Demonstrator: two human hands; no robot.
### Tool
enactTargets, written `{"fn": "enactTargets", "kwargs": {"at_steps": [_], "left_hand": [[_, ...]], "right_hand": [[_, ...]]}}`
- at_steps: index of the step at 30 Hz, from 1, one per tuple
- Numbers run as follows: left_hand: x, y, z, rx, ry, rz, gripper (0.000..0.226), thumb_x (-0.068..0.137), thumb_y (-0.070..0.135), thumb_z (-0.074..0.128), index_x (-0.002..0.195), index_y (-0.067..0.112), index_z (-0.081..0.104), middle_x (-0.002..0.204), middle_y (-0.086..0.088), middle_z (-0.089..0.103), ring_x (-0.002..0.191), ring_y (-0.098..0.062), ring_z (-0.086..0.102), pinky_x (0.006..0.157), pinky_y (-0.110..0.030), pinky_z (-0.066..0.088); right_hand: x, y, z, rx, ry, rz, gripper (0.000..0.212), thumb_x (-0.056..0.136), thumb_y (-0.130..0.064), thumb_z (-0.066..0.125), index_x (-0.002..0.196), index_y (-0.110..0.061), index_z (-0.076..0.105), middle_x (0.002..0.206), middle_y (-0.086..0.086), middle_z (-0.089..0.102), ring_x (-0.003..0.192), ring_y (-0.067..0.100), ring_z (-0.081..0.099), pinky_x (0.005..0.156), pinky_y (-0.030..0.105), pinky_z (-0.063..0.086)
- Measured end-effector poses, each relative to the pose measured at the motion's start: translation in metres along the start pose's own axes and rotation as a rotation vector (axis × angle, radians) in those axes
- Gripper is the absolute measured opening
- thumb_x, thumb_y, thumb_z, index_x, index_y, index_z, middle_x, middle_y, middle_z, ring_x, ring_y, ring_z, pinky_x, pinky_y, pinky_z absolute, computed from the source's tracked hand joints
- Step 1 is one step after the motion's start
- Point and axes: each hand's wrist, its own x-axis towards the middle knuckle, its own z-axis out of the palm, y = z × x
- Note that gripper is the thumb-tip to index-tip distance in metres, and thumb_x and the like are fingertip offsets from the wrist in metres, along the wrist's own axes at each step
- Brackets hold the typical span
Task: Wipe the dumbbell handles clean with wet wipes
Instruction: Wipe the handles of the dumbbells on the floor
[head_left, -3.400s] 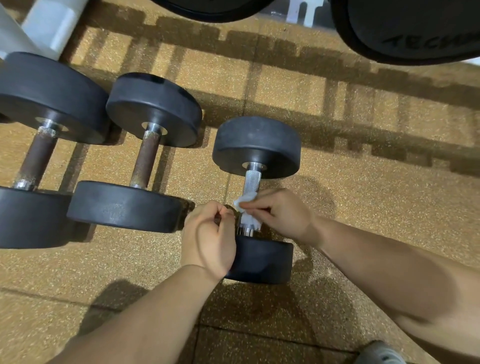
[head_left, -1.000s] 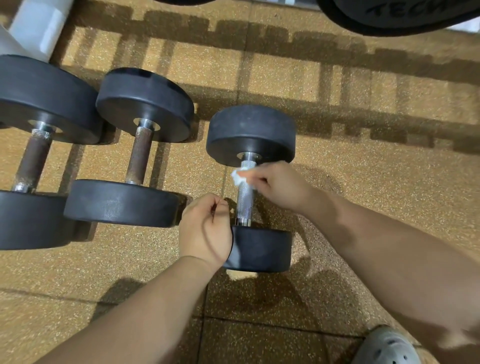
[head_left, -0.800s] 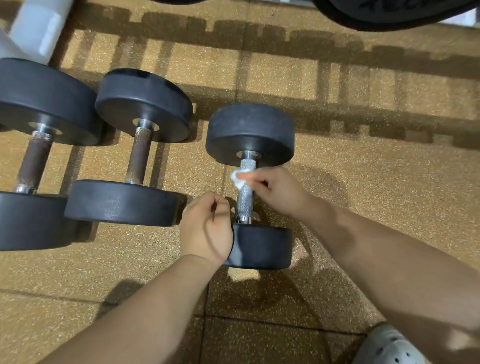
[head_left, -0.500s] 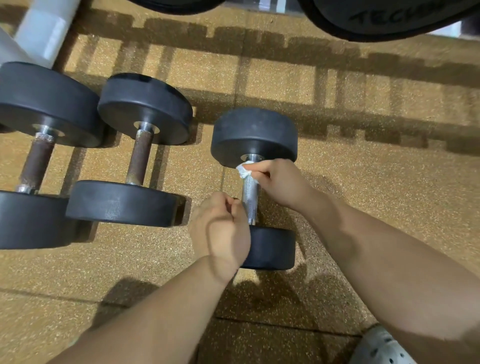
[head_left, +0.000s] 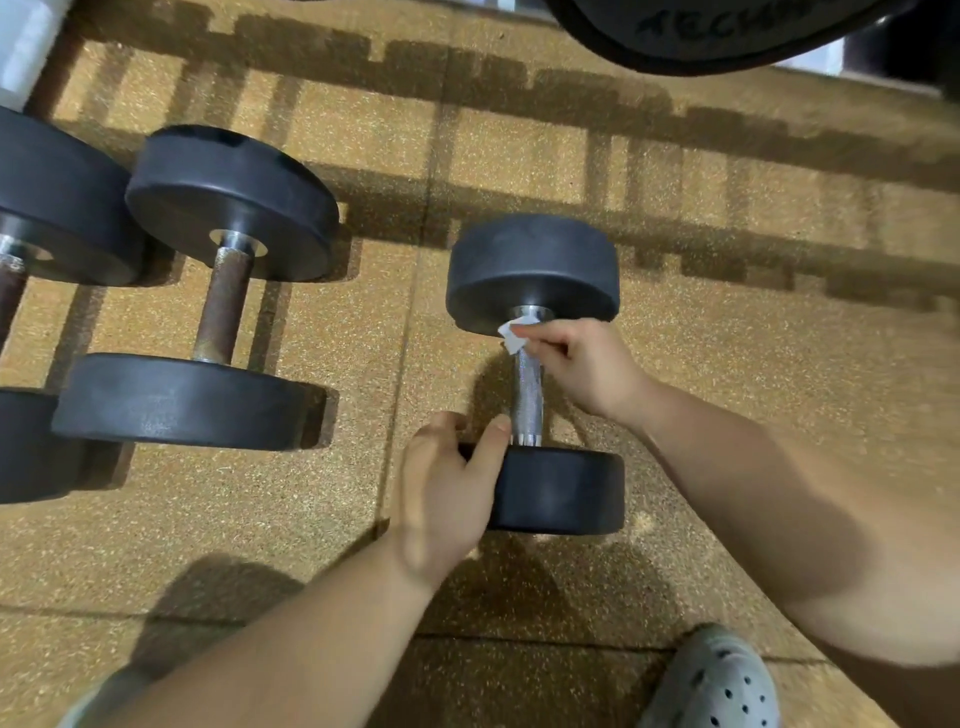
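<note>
**A:** Start at the feet. What is there?

**B:** A grey perforated clog (head_left: 717, 680) on the speckled tan rubber floor (head_left: 753, 374). Just beyond it, the left hand (head_left: 447, 493) grips the near head of the short black rubber-headed dumbbell (head_left: 566, 491). Its fingers curl over the head's left rim, and the thumb lies on top beside the base of the bar.

**A:** So it steadies the weight. And the bar?

**B:** The knurled steel handle (head_left: 525, 395) runs away from the person, bare and shiny for most of its length. At its far end the right hand (head_left: 582, 364) pinches a small crumpled white wet wipe (head_left: 511, 338) against the metal, right where the handle meets the far head.

**A:** Which step is that, in your view?

**B:** Rubbing this one handle, I judge, with the wipe at one end of its travel. The next move calls for drawing the wipe back toward the near head under firm pressure. It also calls for rolling the dumbbell under the left hand so the underside, hidden here, gets wiped too.

**A:** And farther off?

**B:** To the left, well apart, lies a larger black dumbbell with a rust-brown handle (head_left: 221, 312), and another like it is cut off by the left edge (head_left: 57, 208). Neither has a wipe on it, so I'd say more handles are left to do.
</note>
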Motion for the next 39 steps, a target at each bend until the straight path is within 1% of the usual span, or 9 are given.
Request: {"fn": "enactTargets", "kwargs": {"at_steps": [6,13,16,19,22,25,28,33,39], "left_hand": [[-0.007,0.024,0.027,0.114,0.077,0.101,0.071,0.086,0.072,0.05,0.136,0.022,0.054,0.129,-0.002,0.059,0.12,-0.023,0.053,0.101,-0.038,0.044],[-0.017,0.039,0.046,0.185,0.132,0.182,0.082,0.079,0.08,0.032,0.131,0.023,0.057,0.117,0.008,0.056,0.118,-0.019,0.05,0.092,-0.029,0.035],[-0.013,0.035,0.047,0.166,0.119,0.222,0.079,0.084,0.076,0.032,0.132,0.018,0.059,0.124,-0.001,0.062,0.117,-0.022,0.055,0.096,-0.034,0.041],[-0.009,0.029,0.045,0.133,0.101,0.248,0.078,0.09,0.072,0.03,0.134,0.014,0.059,0.125,-0.004,0.065,0.119,-0.022,0.056,0.102,-0.042,0.045],[-0.007,0.026,0.043,0.103,0.076,0.237,0.085,0.088,0.072,0.025,0.14,0.013,0.056,0.137,-0.004,0.06,0.13,-0.02,0.051,0.111,-0.042,0.039],[-0.006,0.024,0.041,0.06,0.057,0.238,0.085,0.086,0.073,0.024,0.141,0.015,0.054,0.14,0.0,0.057,0.133,-0.016,0.047,0.114,-0.036,0.035],[-0.003,0.017,0.036,0.029,0.022,0.249,0.082,0.088,0.071,0.023,0.143,0.018,0.052,0.142,0.002,0.055,0.134,-0.013,0.045,0.115,-0.034,0.034],[0.0,0.011,0.028,-0.032,-0.032,0.238,0.08,0.087,0.072,0.023,0.144,0.022,0.05,0.144,0.006,0.053,0.134,-0.009,0.044,0.115,-0.032,0.034],[0.001,0.011,0.026,0.004,-0.041,0.255,0.081,0.088,0.07,0.024,0.144,0.019,0.05,0.143,0.003,0.054,0.134,-0.012,0.046,0.115,-0.037,0.036]], "right_hand": [[-0.02,0.012,-0.028,-0.1,-0.454,-0.081,0.02,0.095,-0.024,0.067,0.113,-0.025,0.076,0.099,-0.022,0.069,0.075,-0.023,0.056,0.069,0.005,0.04],[-0.017,0.026,-0.027,-0.096,0.0,-0.017,0.025,0.099,-0.028,0.059,0.121,-0.027,0.072,0.118,-0.006,0.072,0.104,0.009,0.067,0.086,0.021,0.051],[-0.032,0.026,-0.03,-0.071,-0.255,-0.14,0.024,0.097,-0.023,0.064,0.119,-0.023,0.073,0.114,-0.015,0.07,0.092,-0.012,0.059,0.076,0.0,0.037],[-0.032,0.022,-0.034,-0.103,-0.455,-0.212,0.021,0.094,-0.022,0.068,0.113,-0.022,0.076,0.106,-0.018,0.071,0.083,-0.014,0.059,0.075,0.003,0.039],[-0.014,0.02,-0.028,-0.107,-0.212,-0.174,0.021,0.097,-0.026,0.064,0.114,-0.024,0.076,0.109,-0.009,0.075,0.092,0.001,0.067,0.079,0.019,0.05],[-0.006,0.018,-0.022,-0.006,0.13,-0.01,0.024,0.098,-0.023,0.061,0.119,-0.023,0.073,0.098,-0.01,0.076,0.083,-0.006,0.063,0.069,0.002,0.037],[-0.016,0.02,-0.02,0.062,0.049,0.055,0.03,0.098,-0.024,0.061,0.127,-0.026,0.068,0.065,-0.018,0.061,0.061,-0.009,0.054,0.062,0.007,0.037],[-0.021,0.026,-0.025,0.322,-0.195,0.112,0.04,0.096,-0.008,0.055,0.129,-0.029,0.065,0.077,0.003,0.073,0.066,0.011,0.067,0.072,0.03,0.055],[-0.012,0.014,-0.005,0.222,0.155,0.083,0.017,0.082,-0.027,0.081,0.097,-0.02,0.08,0.062,-0.014,0.056,0.055,0.002,0.05,0.061,0.025,0.043]]}}
